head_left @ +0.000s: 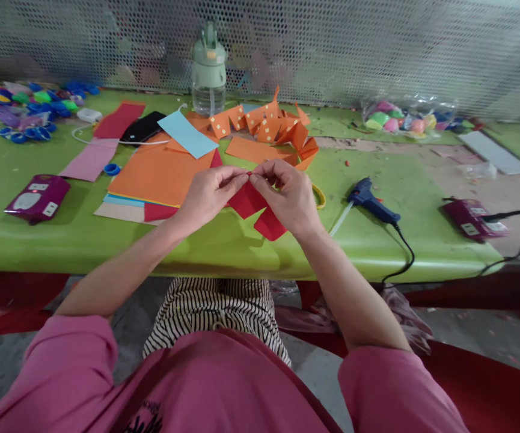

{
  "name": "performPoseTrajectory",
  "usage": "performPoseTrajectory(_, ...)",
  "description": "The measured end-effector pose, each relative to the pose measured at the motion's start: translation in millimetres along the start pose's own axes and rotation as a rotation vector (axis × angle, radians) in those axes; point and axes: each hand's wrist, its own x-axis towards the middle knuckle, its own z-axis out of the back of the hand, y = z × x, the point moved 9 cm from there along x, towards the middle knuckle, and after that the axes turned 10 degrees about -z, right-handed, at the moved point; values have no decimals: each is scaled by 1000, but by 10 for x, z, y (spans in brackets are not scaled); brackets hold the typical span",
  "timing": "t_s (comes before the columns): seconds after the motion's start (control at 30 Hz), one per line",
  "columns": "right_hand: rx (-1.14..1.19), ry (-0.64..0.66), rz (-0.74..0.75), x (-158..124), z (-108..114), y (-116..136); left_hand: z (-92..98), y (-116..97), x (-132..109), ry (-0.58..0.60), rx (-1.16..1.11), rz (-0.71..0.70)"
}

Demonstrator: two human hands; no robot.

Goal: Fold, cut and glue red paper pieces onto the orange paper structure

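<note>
Both my hands meet above the table's front part, fingertips close together on a piece of red paper [247, 201]. My left hand [211, 191] pinches its upper edge from the left. From the right, my right hand [290, 195] pinches the same edge and hides part of the sheet. A second red flap [269, 225] hangs below my right hand; whether it is joined to the first I cannot tell. Behind my right hand shows a yellow ring-shaped thing [318, 196], partly covered. Left of my hands lies a stack of orange paper [156, 174].
Folded orange paper strips with pale squares [266, 129] lie behind my hands, near a water bottle [209, 72]. A blue glue gun [372, 199] with a cord rests at right. Purple power sockets [38, 197] sit at left and right. A perforated metal panel [314, 48] closes the back.
</note>
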Motion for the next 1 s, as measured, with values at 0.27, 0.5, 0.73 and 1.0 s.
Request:
performPoseTrajectory(0.27,27,-26,7,-12,0,-44,4,31,-24,-36,-67,28)
performPoseTrajectory(0.5,1,13,-17,-29,-58,-29,34,49,-46,-89,-72,-15)
performPoseTrajectory(0.73,-23,0,-4,-21,-76,-3,-2,163,-14,-123,-253,24)
performPoseTrajectory(1.0,0,69,-54,20,-108,-80,46,230,13,-140,-172,90)
